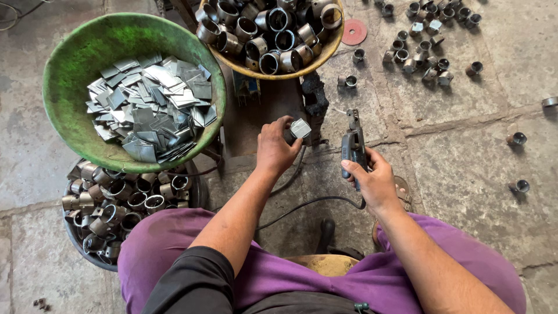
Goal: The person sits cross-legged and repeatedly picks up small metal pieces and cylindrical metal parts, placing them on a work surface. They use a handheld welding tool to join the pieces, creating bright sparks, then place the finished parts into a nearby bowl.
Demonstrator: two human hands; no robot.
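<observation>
Left hand (274, 149), fingers pinching a small square grey metal plate (300, 128), just right of the green metal bowl (75, 58); right hand (375, 181) clenched round a dark welding torch (353, 142).

- Square plate (300, 128) in the left hand (274, 148): bare metal, smooth, pale sheen.
- Tool (353, 145) in the right hand (375, 181): dark, matt, worn casing.
- Green bowl (75, 52): scuffed, dull finish, holding shiny metal plates (151, 104).
- Rings (267, 29): greyish metal, dully glossy.
- Floor (465, 151): rough, dusty stone.
- Trousers (383, 279): purple cloth, matt.
</observation>
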